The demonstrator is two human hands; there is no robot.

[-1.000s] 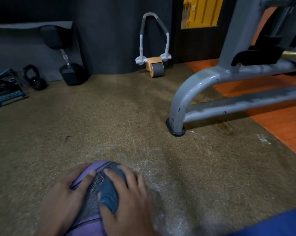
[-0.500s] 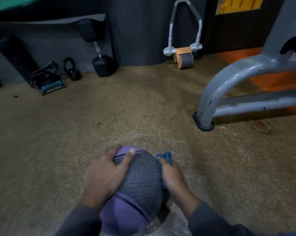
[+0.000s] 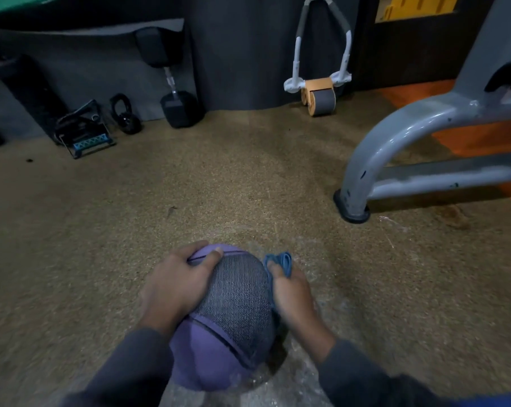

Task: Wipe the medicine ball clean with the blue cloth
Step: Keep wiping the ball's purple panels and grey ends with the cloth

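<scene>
Left hand [image 3: 178,286] spread; right hand [image 3: 292,292] pinching (grip tight).

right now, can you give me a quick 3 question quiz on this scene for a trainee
1. True or false: the blue cloth is spread flat across the top of the medicine ball.
2. Which hand holds the cloth? A) the left hand B) the right hand C) neither
3. Fill in the blank: the ab roller stands against the back wall; the ______ stands on end to its left.

Key
1. False: it is bunched up in the right hand against the ball's right side.
2. B: the left hand rests bare on the ball's left side, fingers over the top.
3. dumbbell
</scene>
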